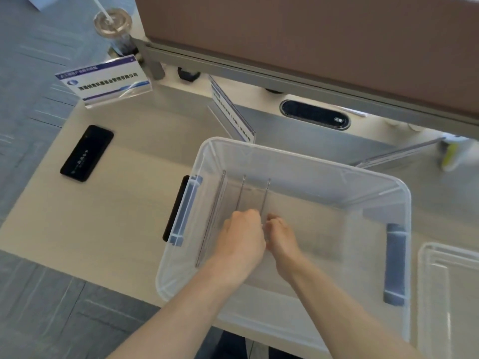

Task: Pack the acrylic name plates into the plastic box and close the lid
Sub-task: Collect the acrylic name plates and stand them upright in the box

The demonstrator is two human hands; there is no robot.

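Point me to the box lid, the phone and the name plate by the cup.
box lid (451, 294), head view, clear top panel.
phone (86, 152), head view, middle of dark screen.
name plate (103, 82), head view, printed face.

pale wooden desk (103, 203), brown partition (311, 35), grey carpet (26, 73)

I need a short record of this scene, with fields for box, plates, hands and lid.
box: plastic box, open, on table
inside: three standing plates near its left end
hands: left hand and right hand, both curled on the third plate
outside: loose plates stand on the table
cover: lid lies off, right of the box
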